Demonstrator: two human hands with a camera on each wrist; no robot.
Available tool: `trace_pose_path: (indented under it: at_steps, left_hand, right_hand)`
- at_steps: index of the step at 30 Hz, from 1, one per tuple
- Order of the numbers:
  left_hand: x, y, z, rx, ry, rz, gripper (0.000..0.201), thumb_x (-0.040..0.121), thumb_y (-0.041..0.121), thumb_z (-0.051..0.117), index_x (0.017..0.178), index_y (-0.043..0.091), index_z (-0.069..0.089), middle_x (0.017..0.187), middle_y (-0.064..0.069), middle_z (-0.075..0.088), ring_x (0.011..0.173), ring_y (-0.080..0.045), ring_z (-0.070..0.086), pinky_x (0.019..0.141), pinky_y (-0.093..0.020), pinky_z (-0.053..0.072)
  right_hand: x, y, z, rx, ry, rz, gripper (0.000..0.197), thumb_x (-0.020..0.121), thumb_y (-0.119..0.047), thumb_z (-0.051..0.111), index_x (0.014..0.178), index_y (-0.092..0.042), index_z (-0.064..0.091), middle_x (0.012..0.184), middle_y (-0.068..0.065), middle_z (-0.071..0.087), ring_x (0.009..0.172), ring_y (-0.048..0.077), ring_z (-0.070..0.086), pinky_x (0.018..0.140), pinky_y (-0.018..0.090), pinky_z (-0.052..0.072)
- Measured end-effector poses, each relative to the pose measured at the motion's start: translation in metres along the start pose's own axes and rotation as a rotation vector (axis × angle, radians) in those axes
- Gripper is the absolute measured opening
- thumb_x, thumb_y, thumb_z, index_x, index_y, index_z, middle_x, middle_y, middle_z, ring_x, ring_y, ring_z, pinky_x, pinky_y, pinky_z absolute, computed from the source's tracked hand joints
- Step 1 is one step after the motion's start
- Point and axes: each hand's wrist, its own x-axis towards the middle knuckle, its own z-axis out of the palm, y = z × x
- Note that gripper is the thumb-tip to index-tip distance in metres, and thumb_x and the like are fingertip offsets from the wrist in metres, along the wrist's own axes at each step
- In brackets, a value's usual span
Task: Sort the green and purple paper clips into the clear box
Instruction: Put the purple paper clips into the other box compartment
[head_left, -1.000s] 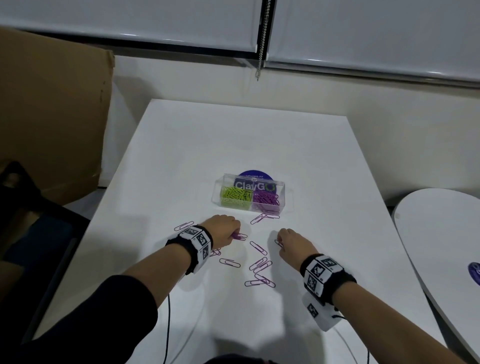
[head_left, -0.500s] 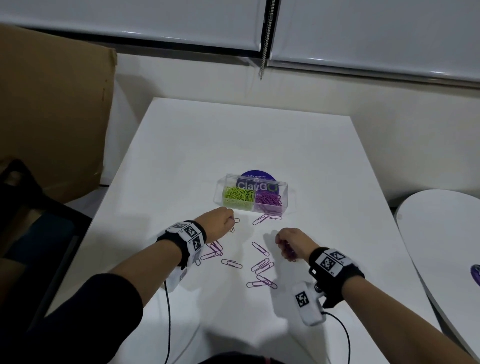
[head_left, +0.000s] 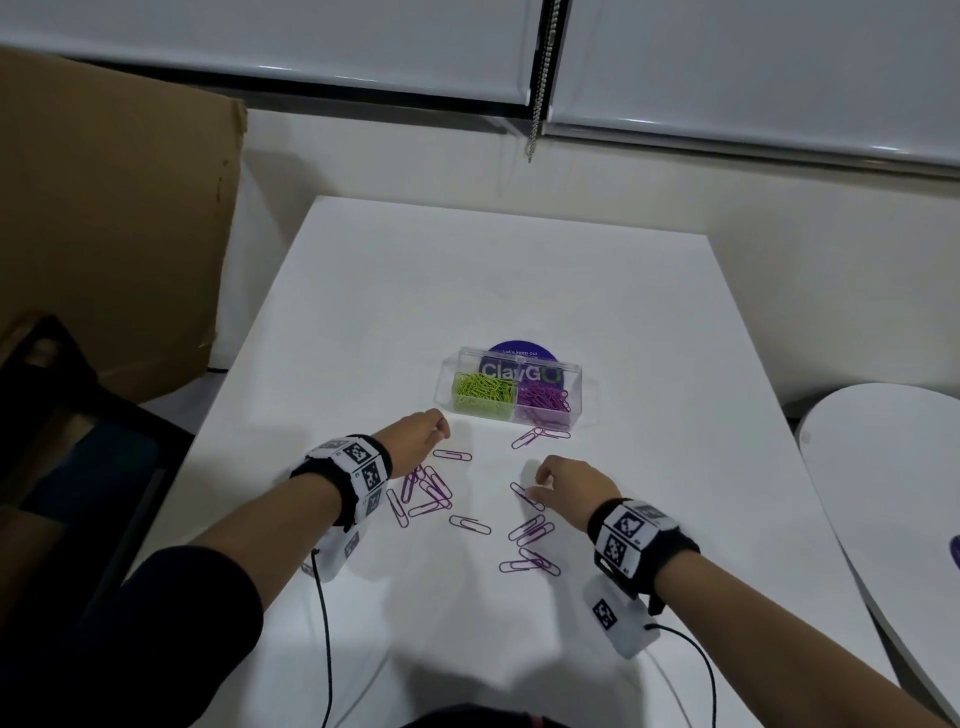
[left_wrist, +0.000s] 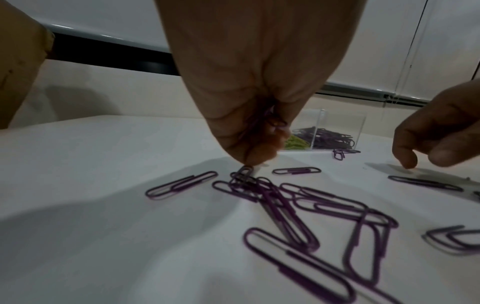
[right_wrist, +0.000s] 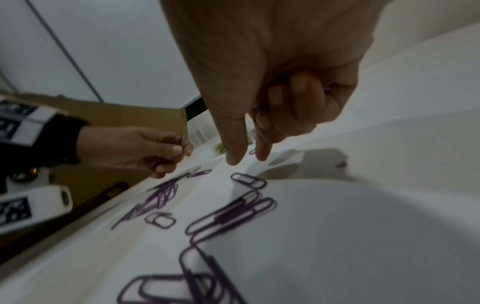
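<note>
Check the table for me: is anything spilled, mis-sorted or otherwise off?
Nothing is mis-sorted: in the clear box, green clips fill the left compartment and purple ones the right. Loose purple clips lie scattered on the white table, two just outside the box's front wall.

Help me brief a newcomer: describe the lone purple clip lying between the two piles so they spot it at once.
On the white table, look nearer the person than the clear box, between the hands. The single purple clip lies flat by itself between the tangled left pile and the right-hand clips, touching neither.
</note>
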Motion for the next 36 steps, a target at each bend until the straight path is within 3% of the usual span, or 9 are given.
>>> trace_pose_path:
  at_steps: [8, 12, 15, 17, 20, 26, 29, 32, 36]
  left_hand:
    - [-0.005, -0.015, -0.004, -0.132, -0.048, -0.093, 0.03, 0.097, 0.006, 0.031, 0.12, 0.004, 0.05, 0.083, 0.002, 0.047, 0.06, -0.008, 0.043, 0.058, -0.016, 0.04]
    - [-0.008, -0.02, -0.009, -0.039, -0.001, -0.104, 0.02, 0.097, 0.012, 0.038, 0.108, 0.005, 0.053, 0.101, -0.008, 0.054, 0.075, -0.017, 0.048, 0.059, -0.014, 0.036]
    - [-0.009, -0.028, -0.012, -0.085, 0.021, -0.134, 0.018, 0.096, 0.012, 0.042, 0.106, 0.003, 0.054, 0.104, -0.012, 0.055, 0.084, -0.021, 0.049, 0.062, -0.017, 0.04]
    - [-0.012, -0.031, -0.015, -0.127, 0.036, -0.152, 0.021, 0.096, 0.006, 0.037, 0.108, 0.003, 0.054, 0.105, -0.013, 0.055, 0.081, -0.024, 0.052, 0.062, -0.02, 0.041]
    - [-0.015, -0.033, -0.018, -0.087, 0.087, -0.198, 0.03, 0.097, 0.005, 0.029, 0.119, 0.003, 0.05, 0.119, -0.02, 0.056, 0.108, -0.033, 0.056, 0.08, -0.028, 0.041]
    - [-0.014, -0.04, -0.012, 0.166, 0.039, -0.265, 0.057, 0.084, 0.046, 0.059, 0.128, 0.015, 0.041, 0.133, -0.008, 0.042, 0.117, -0.024, 0.052, 0.098, -0.035, 0.042]
    - [-0.016, -0.036, -0.008, 0.362, 0.016, -0.258, 0.075, 0.073, 0.057, 0.066, 0.13, 0.017, 0.037, 0.13, -0.007, 0.038, 0.116, -0.025, 0.052, 0.096, -0.038, 0.046]
    - [-0.015, -0.035, -0.005, 0.423, 0.001, -0.268, 0.081, 0.07, 0.058, 0.069, 0.13, 0.015, 0.035, 0.129, -0.01, 0.039, 0.115, -0.029, 0.052, 0.095, -0.04, 0.047]
    - [-0.015, -0.031, -0.002, 0.417, -0.023, -0.275, 0.08, 0.073, 0.051, 0.069, 0.132, 0.011, 0.034, 0.131, -0.012, 0.039, 0.117, -0.03, 0.052, 0.095, -0.04, 0.047]
  right_hand:
    - [0.006, -0.01, 0.008, -0.068, -0.073, -0.076, 0.011, 0.089, -0.023, 0.055, 0.085, -0.02, 0.045, 0.113, 0.01, 0.062, 0.104, 0.027, 0.057, 0.081, 0.028, 0.041]
    - [0.002, -0.005, 0.005, 0.012, -0.062, -0.131, 0.027, 0.091, -0.014, 0.045, 0.068, -0.021, 0.034, 0.083, 0.005, 0.052, 0.08, 0.022, 0.047, 0.063, 0.027, 0.033]
    - [-0.003, 0.001, 0.0, 0.199, -0.063, -0.117, 0.004, 0.091, -0.009, 0.04, 0.09, -0.013, 0.041, 0.074, 0.003, 0.053, 0.067, 0.021, 0.05, 0.059, 0.026, 0.037]
    - [-0.005, 0.005, -0.004, 0.249, -0.087, -0.109, 0.021, 0.091, -0.006, 0.035, 0.107, -0.016, 0.042, 0.065, -0.001, 0.055, 0.056, 0.013, 0.048, 0.054, 0.021, 0.037]
    - [-0.007, 0.011, -0.007, 0.315, -0.127, -0.077, 0.025, 0.09, -0.003, 0.03, 0.103, -0.016, 0.046, 0.066, -0.002, 0.054, 0.051, 0.012, 0.046, 0.05, 0.022, 0.035]
    - [-0.016, 0.013, -0.004, 0.05, -0.104, -0.143, 0.011, 0.094, -0.028, 0.042, 0.094, -0.019, 0.049, 0.089, 0.001, 0.054, 0.084, 0.024, 0.053, 0.072, 0.027, 0.035]
    - [-0.025, 0.011, 0.001, -0.171, -0.172, -0.178, 0.056, 0.081, -0.057, 0.056, 0.122, -0.02, 0.041, 0.105, 0.003, 0.061, 0.097, 0.025, 0.058, 0.08, 0.029, 0.04]
    - [-0.028, 0.01, 0.009, -0.297, -0.174, -0.253, 0.07, 0.077, -0.052, 0.063, 0.131, -0.02, 0.033, 0.123, 0.001, 0.06, 0.109, 0.024, 0.058, 0.088, 0.03, 0.042]
    - [-0.024, 0.006, 0.012, -0.31, -0.138, -0.294, 0.044, 0.086, -0.036, 0.058, 0.12, -0.014, 0.042, 0.121, 0.004, 0.059, 0.107, 0.025, 0.057, 0.087, 0.032, 0.043]
